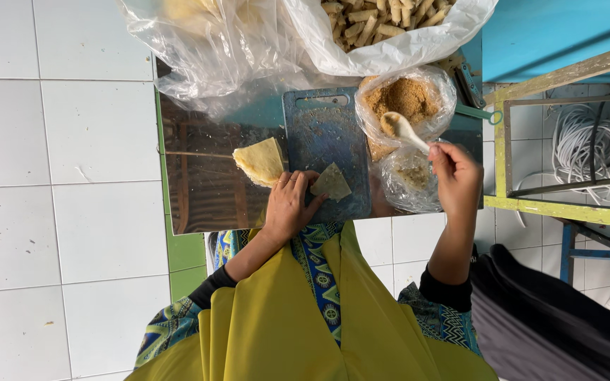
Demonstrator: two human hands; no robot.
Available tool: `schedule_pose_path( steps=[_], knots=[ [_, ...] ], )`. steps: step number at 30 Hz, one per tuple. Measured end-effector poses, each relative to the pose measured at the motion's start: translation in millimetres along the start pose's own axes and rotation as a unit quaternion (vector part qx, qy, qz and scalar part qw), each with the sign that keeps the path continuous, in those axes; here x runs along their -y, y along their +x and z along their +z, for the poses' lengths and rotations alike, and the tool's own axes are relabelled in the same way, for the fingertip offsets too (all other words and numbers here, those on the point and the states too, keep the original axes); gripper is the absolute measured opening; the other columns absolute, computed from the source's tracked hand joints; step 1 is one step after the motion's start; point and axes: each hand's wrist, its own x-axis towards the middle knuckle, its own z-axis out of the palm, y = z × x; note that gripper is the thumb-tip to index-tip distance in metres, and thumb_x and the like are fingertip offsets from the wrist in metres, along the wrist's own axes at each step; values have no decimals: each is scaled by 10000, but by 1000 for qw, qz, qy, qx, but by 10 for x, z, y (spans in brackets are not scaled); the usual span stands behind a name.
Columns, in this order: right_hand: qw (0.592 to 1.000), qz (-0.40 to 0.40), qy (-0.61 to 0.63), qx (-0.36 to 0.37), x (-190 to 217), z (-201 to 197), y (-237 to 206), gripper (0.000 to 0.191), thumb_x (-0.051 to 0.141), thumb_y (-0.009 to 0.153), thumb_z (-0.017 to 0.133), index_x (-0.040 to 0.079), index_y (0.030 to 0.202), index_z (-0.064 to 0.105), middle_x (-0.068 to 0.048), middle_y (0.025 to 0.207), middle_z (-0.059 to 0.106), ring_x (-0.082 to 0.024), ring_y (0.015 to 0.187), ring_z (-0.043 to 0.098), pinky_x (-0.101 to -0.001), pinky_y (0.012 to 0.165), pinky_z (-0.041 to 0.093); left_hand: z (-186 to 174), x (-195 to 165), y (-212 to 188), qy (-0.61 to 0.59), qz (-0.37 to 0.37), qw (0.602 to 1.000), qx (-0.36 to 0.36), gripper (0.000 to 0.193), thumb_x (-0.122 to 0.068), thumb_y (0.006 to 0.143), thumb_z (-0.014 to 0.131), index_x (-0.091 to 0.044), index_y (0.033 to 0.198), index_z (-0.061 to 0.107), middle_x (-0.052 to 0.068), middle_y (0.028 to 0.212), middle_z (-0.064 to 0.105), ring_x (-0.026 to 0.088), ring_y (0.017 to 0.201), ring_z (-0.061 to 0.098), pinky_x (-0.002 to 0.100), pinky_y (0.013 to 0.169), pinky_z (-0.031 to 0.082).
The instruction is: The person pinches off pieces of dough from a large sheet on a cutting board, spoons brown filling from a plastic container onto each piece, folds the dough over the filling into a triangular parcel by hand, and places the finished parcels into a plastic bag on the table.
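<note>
— While the white tiled floor (58,141) fills the whole left side of the frame, what takes up the top?

— Two big plastic bags. A crumpled clear bag (213,49) sits at upper left of centre, and a white bag (397,49) at top centre holds pale stick-shaped pieces (372,17).

— And below them?

— A shiny metal tray (199,190) at centre, with a dark blue cutting board (326,141) lying on it. Right of the board a small clear bag of brown crumbs (407,99) stands open, and just below it a smaller clear bag (411,183) with a little crumb left inside.

— Where are the hands?

— The left hand (291,204) lies at the board's lower edge, fingers pressed flat on a small triangular folded wrapper (332,182). A stack of pale yellow wrappers (261,161) rests on the tray just left of that hand.

— The right one?

— The right hand (457,176), at centre right, pinches the handle of a white plastic spoon (404,129), whose bowl dips into the brown crumbs.

— Anything at the edges?

— A yellow-green frame (566,204) with coiled white cable (580,148) at the right.
</note>
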Motion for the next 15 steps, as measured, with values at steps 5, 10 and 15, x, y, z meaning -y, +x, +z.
schedule_pose_path(
  steps=[5,10,15],
  knots=[
    [998,-21,45,39,-45,141,-442,175,87,1024,701,7,1174,742,5,874,664,-51,730,544,-208,620,425,73,-45,-30,19,-43,999,8,437,-282,867,798,-98,1198,581,62,1032,605,294,983,564,427,865,438],
    [995,-53,-3,82,-101,521,-707,165,79,997,709,28,1148,754,-48,858,657,-99,689,574,-233,607,445,126,-48,-54,42,-42,998,-1,446,-291,879,775,-108,1238,584,54,1075,613,296,1009,556,449,909,422],
    [986,-144,-73,50,-46,682,-808,174,27,986,717,31,1158,740,-98,976,691,-176,794,679,-283,665,520,146,-33,-58,51,-33,998,-13,435,-314,901,773,-107,1228,572,58,1093,606,294,1030,560,442,913,424]
  ],
)
